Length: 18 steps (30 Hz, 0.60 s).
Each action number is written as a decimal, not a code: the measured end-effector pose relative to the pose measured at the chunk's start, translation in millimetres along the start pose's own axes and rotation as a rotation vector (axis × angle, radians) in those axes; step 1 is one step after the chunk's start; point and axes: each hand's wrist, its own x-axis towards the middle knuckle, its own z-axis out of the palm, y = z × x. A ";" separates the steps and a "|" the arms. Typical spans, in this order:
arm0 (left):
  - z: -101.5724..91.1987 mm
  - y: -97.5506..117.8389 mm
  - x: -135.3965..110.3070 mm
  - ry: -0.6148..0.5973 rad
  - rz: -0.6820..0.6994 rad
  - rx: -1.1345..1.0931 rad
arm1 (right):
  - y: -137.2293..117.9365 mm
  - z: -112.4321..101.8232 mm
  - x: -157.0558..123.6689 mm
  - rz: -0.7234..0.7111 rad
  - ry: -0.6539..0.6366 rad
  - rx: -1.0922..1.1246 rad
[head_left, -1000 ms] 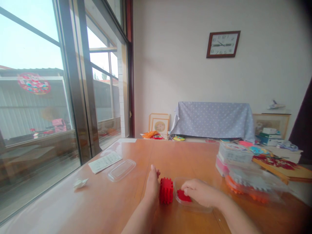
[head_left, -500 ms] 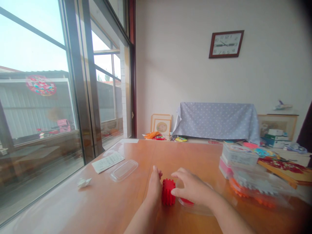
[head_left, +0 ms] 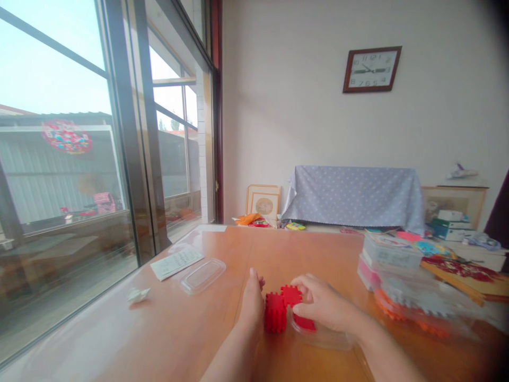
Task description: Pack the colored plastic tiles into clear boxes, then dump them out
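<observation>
A stack of red notched plastic pieces (head_left: pixel 275 313) stands on the table in front of me. My left hand (head_left: pixel 251 305) is upright along the stack's left side, its thumb pointing up and its fingers apart from the thumb; whether the palm touches the stack I cannot tell. Between the thumb and fingers of my right hand (head_left: pixel 324 302) is a flat red notched piece (head_left: pixel 291 295), just right of the stack's top. Under that hand, more red pieces (head_left: pixel 304 321) lie in a clear plastic tray (head_left: pixel 334 341), partly hidden by my palm.
A clear lid (head_left: pixel 203 276), a printed sheet (head_left: pixel 177 263) and a crumpled white scrap (head_left: pixel 138 295) lie at left on the wooden table (head_left: pixel 278 249). At right are stacked clear boxes (head_left: pixel 392 253) and a clear bag (head_left: pixel 429 302) of orange and grey pieces. A window (head_left: pixel 59 159) borders the left.
My right hand now has a flat red piece in its fingers, raised out by the stack's upper right. Its fingers have drawn closer together. My left hand is nearly unmoved.
</observation>
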 end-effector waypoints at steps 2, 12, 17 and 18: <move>0.2 0.0 -0.3 0.005 -0.003 0.012 | 11.9 -5.7 -5.0 0.036 -0.017 -0.005; -0.8 3.3 0.7 -0.015 -0.024 0.034 | 41.9 -2.3 -10.9 0.186 -0.104 -0.091; -1.5 2.5 0.9 -0.012 -0.016 0.050 | 50.6 -0.1 -9.8 0.215 -0.107 -0.092; -1.7 1.7 1.3 -0.014 -0.010 0.049 | 51.2 -0.3 -9.7 0.218 -0.104 -0.110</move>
